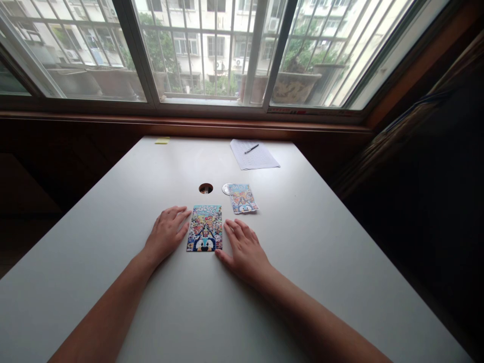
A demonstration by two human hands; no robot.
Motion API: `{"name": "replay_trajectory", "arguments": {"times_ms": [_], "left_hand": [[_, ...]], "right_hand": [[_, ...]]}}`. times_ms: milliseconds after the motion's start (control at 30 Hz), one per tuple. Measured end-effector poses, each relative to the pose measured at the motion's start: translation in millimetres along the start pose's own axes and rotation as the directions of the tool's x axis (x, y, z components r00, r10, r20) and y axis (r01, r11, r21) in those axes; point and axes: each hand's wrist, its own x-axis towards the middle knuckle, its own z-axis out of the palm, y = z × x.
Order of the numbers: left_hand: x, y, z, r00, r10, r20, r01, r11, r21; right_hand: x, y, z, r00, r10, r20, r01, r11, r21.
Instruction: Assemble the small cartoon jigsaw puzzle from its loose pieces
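A small rectangular cartoon picture (204, 227) lies flat on the white table, with a large blue character's head along its near edge. Its speckled surface looks like a jigsaw puzzle, though single pieces are too small to make out. My left hand (167, 229) rests palm down beside its left edge, fingers stretched out and fingertips close to it. On the other side, my right hand (244, 249) lies open, its thumb at the near right corner. Just beyond, a paper sheet (243, 198) with a matching print partly covers a round silvery disc (226, 189).
The white table (113, 212) reaches to the window sill. A round cable hole (206, 188) opens in its top. Lined paper (255, 157) with a pen (251, 148) lies at the far right, yellow sticky notes (162, 140) at the far left. A dark curtain (412, 151) hangs right.
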Motion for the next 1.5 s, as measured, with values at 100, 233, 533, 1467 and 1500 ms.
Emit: {"name": "replay_trajectory", "arguments": {"times_ms": [100, 233, 533, 1467, 1500], "left_hand": [[0.0, 0.5, -0.3, 1.0, 0.003, -0.004, -0.003, 1.0, 0.004], [0.0, 1.1, -0.8, 1.0, 0.003, 0.004, -0.003, 1.0, 0.026], [-0.3, 1.1, 1.0, 1.0, 0.006, -0.004, -0.006, 1.0, 0.023], [0.5, -1.1, 1.9, 1.0, 0.009, -0.009, -0.009, 1.0, 0.007], [0.6, -1.1, 1.8, 1.0, 0.011, -0.009, -0.011, 1.0, 0.007]], "right_hand": [[-0.1, 0.3, 0.2, 1.0, 0.003, 0.007, -0.003, 1.0, -0.002], [-0.4, -0.2, -1.4, 1.0, -0.004, 0.0, 0.004, 1.0, -0.004], [-0.5, -0.3, -1.0, 1.0, -0.002, -0.001, 0.002, 1.0, -0.004], [0.0, 0.0, -0.8, 1.0, 0.004, 0.006, -0.004, 1.0, -0.004], [0.0, -0.1, -0.9, 1.0, 0.005, 0.005, -0.005, 1.0, -0.004]]}}
